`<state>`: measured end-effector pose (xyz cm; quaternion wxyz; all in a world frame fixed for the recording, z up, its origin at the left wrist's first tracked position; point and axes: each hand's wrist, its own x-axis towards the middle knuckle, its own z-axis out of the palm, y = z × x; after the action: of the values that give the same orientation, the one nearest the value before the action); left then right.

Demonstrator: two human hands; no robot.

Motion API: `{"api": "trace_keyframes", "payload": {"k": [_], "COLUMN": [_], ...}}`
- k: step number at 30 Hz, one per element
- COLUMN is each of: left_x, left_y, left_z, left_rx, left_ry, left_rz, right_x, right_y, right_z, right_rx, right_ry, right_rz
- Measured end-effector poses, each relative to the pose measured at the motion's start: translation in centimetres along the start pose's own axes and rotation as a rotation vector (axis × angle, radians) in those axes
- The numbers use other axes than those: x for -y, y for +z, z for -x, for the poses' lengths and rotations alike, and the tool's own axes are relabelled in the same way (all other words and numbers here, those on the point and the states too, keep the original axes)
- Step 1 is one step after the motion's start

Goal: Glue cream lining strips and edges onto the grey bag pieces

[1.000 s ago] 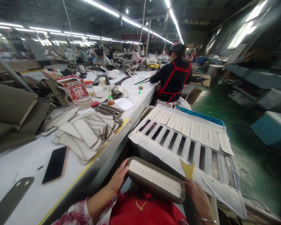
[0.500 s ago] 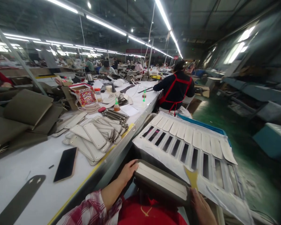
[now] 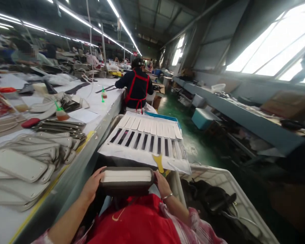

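Note:
Between my two hands, in front of the red apron, is a dark olive box-shaped piece (image 3: 127, 190) with a white, two-layered block showing along its upper face. My left hand (image 3: 93, 185) grips its left end, fingers curled over the corner. The other end is pinched by my right hand (image 3: 162, 184), which wears a bracelet. Just above the right fingers, a yellow forked piece (image 3: 158, 162) lies against the edge of a white-covered tray (image 3: 144, 162). Pale flap pieces and dark slots line that tray. The underside of the held piece is hidden.
Left, the worktable holds heaped pale oblong panels (image 3: 19, 166), dark panels (image 3: 58, 126) and a glue bottle (image 3: 61, 113). A white plastic basket (image 3: 216, 168) with dark bags (image 3: 213, 198) stands right. Ahead sits a co-worker (image 3: 137, 89); a green-floored aisle (image 3: 185, 135) runs alongside.
My view has swung to the right, bringing the basket and windows into sight. The olive piece has gone from slanting to nearly level, still held at both ends.

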<state>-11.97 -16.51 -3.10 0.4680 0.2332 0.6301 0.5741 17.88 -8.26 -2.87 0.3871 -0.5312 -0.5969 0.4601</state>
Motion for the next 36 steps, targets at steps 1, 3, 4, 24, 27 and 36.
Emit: {"api": "trace_keyframes", "payload": {"k": [1,3,4,24,27,36], "left_x": [0.2,0.6,0.9,2.6,3.0,3.5], "left_y": [0.0,0.1,0.2,-1.5,-2.8,-3.0], "left_z": [0.2,0.8,1.1,3.4,4.3,5.0], "left_rx": [0.006,0.008,-0.001,-0.080,-0.116,-0.190], "left_ry": [-0.013,-0.014,-0.005,-0.024,-0.086,-0.083], "left_rz": [0.037,0.112,0.140,0.152,0.219,0.160], "right_x": [-0.1,-0.2,-0.2,-0.4,-0.5,0.6], "right_y": [0.1,0.5,0.7,0.0,-0.2,-0.1], "right_z": [0.2,0.6,0.7,1.1,1.8,2.1], "right_rx": [0.005,0.016,0.023,0.216,0.279,0.178], "right_ry": [0.001,-0.008,-0.016,-0.050,-0.054,-0.002], "right_rz": [-0.028,-0.074,-0.093,-0.110,-0.168,-0.079]}}
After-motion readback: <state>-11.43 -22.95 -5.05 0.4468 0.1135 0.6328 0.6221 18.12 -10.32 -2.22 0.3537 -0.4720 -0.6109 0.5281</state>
